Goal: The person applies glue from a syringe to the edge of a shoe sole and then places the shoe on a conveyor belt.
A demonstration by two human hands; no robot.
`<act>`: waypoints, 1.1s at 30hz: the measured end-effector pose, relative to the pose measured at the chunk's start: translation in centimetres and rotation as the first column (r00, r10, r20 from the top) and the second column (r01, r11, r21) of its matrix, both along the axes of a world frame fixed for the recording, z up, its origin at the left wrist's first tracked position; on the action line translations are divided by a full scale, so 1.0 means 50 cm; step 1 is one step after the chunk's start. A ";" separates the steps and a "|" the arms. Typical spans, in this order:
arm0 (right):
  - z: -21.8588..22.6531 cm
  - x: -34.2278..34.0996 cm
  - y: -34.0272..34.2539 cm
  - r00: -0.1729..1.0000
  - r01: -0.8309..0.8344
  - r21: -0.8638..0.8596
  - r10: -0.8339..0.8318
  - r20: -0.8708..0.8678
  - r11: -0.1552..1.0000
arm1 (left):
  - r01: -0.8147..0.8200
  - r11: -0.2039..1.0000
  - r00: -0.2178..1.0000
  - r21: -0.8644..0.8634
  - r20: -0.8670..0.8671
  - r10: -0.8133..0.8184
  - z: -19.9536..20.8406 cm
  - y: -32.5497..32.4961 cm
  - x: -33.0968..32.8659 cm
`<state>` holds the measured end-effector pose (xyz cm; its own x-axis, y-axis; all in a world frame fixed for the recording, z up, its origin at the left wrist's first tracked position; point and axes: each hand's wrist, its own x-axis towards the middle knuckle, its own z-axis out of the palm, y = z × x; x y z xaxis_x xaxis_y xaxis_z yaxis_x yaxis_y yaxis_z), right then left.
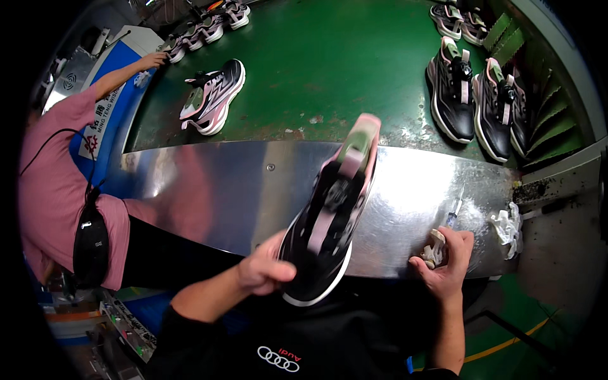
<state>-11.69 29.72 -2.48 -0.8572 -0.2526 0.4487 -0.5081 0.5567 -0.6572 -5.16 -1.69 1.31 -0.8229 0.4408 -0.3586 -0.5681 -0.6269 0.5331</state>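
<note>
Your left forearm [206, 297] slants up and to the right from the lower left, bare below the elbow. Your left hand [265, 266] is closed in a grip, slightly blurred, its thumb [280, 272] pointing right and its fingers mostly hidden. Your right forearm [450, 332] rises nearly upright. Your right hand [453, 266] curls leftward, thumb [420, 268] low, forefinger [451, 237] arched above, in a pinch.

Wearer in black top [345, 342], fabric softly creased. Chest print: four pale outlined rings [278, 359] linked in a slanting row; small red lettering [289, 355] just beside, inverted from this view. Left sleeve [180, 345] black, ending around the elbow. Right sleeve [439, 374] black, little showing. Forearms [451, 332] uncovered. Left grip [266, 269], right grip [451, 263]: bare hands.
</note>
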 end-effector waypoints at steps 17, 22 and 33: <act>0.001 -0.003 0.013 0.999 -0.012 -0.039 0.014 0.043 0.999 | -0.560 0.806 0.825 -0.193 -0.222 0.520 -0.081 -0.234 -0.245; 0.008 0.004 0.014 0.999 0.028 -0.029 -0.027 0.028 0.999 | -0.745 0.579 0.661 -0.331 -0.251 0.707 -0.038 -0.386 -0.230; 0.010 0.004 0.004 0.995 0.032 0.046 -0.028 -0.092 0.998 | -0.814 0.488 0.570 -0.315 -0.270 0.776 -0.044 -0.475 -0.278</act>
<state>-11.51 29.90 -1.98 -0.8205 -0.2503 0.5139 -0.5476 0.6019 -0.5812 -19.07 -25.44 -0.90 -0.7871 -0.5669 -0.2432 0.1263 -0.5340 0.8360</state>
